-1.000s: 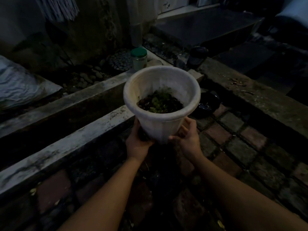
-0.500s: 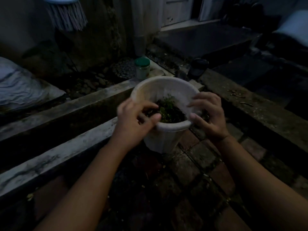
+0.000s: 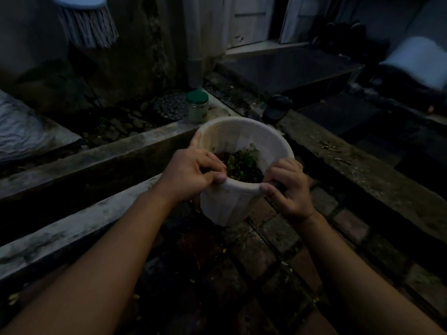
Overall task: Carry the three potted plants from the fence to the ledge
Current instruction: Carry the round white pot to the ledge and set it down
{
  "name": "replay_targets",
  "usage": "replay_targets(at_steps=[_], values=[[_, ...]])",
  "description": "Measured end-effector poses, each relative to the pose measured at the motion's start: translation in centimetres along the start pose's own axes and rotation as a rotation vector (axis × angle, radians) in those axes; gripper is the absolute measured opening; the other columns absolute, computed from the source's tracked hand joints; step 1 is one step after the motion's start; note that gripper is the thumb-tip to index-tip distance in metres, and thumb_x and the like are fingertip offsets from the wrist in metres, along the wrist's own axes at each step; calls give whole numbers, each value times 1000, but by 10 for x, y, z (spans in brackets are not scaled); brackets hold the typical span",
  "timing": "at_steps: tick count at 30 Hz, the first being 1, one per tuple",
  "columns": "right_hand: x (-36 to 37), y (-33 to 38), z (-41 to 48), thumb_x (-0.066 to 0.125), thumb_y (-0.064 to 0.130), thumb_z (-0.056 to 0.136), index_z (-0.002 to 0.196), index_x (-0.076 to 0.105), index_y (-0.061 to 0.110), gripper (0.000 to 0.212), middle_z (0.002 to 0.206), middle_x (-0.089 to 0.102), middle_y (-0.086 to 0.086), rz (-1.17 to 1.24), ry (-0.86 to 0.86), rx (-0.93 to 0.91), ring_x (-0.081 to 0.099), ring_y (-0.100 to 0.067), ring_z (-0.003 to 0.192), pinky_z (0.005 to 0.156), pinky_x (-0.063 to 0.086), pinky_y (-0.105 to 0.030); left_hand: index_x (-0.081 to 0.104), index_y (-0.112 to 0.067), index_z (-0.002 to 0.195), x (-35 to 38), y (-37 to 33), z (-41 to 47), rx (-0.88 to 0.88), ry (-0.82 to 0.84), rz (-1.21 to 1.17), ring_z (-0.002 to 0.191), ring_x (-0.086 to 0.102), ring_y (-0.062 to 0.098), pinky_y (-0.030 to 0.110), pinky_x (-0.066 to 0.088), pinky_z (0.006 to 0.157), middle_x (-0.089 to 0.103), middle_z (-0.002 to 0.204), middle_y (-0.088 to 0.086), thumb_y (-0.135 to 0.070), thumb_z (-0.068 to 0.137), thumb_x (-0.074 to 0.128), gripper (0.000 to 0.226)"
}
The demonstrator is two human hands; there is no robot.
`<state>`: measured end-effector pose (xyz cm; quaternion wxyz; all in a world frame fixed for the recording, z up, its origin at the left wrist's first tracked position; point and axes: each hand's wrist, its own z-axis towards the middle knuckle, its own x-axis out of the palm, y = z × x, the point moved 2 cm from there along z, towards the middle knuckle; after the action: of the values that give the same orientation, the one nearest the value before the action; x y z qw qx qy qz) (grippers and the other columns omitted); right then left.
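A white plastic pot with a low green plant growing in dark soil sits in the middle of the view, over a floor of brick pavers; whether its base rests on the bricks or hangs just above them cannot be told in this dim light. Both hands are on the near rim. The left hand is closed over the rim on its left side — thumb pressed to the outside edge, fingers curled inside the pot above the soil, and the forefinger stretched up along the rim. The right hand pinches the rim on its right side, the thumb lying along the lip and the fingers folded against the outer wall. Both forearms are bare and reach in from the bottom corners. To the left of the pot runs a pale concrete ledge, and beyond it a dark trough and a second concrete edge. On the far edge, behind the pot and apart from it, stands a small jar with a green lid, with pebbles beside it. A mop head hangs at the upper left — its pale strands pointing down. A dark stone step lies below a white door at the top.
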<state>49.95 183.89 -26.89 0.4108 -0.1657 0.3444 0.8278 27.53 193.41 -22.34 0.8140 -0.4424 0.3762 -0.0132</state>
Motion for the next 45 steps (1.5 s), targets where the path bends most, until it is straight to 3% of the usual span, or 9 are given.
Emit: replay_targets(at_steps=[4,9,12,16,22,26,31,37,45], values=[[6,5,-4,54,60,88,74,62,12,51,78,46,11,-58,15,-46,45,-12,78,72,35,-38,80,-1,85,-10,1,9,58,-23,-11,97,48,-36,46,16,127,78,92,11,8,73,80,15],[20,9,7,58,64,78,70,60,15,50,80,41,14,-71,6,-26,38,-6,82,74,26,-31,80,-15,82,-23,16,9,83,55,10,119,64,20,48,22,125,74,84,-8,5,71,82,23],[19,2,21,59,64,76,72,62,16,49,83,43,14,-42,124,-72,40,-7,87,76,31,-34,80,-18,83,-20,21,-1,40,-27,-1,137,49,19,48,28,123,73,88,-10,3,73,83,23],[10,-14,29,58,64,81,72,60,15,50,83,45,10,-30,206,-111,43,-17,90,78,41,-45,81,-15,86,-8,18,2,110,-59,4,117,66,28,45,27,124,68,83,-20,-1,74,84,18],[3,-20,19,56,64,86,71,61,10,56,78,52,0,-31,132,-98,46,-24,81,76,42,-47,81,-5,87,-1,9,10,151,-28,31,123,59,13,33,22,125,74,87,1,-1,75,83,13],[13,-5,14,65,53,78,69,59,12,42,80,46,10,-68,59,-38,47,-23,80,72,43,-49,82,-11,83,-9,19,17,110,-7,21,128,60,31,17,21,121,67,85,-22,3,74,82,16],[17,0,16,63,52,77,72,61,11,42,83,45,11,-100,68,-28,46,-24,82,73,40,-45,81,-14,84,-16,24,25,104,44,43,127,59,34,32,23,122,67,86,-23,4,75,81,20],[24,4,38,57,64,81,76,59,15,49,85,41,12,-145,224,-114,36,-15,85,77,30,-39,80,-9,82,-30,36,19,43,10,42,121,63,34,48,27,123,73,85,-2,6,73,80,18],[20,-1,44,50,72,86,76,62,12,62,86,46,9,-83,131,-134,49,-30,82,74,42,-54,77,-11,84,-31,21,29,58,41,44,103,54,-20,0,28,109,77,96,17,9,75,77,22]])
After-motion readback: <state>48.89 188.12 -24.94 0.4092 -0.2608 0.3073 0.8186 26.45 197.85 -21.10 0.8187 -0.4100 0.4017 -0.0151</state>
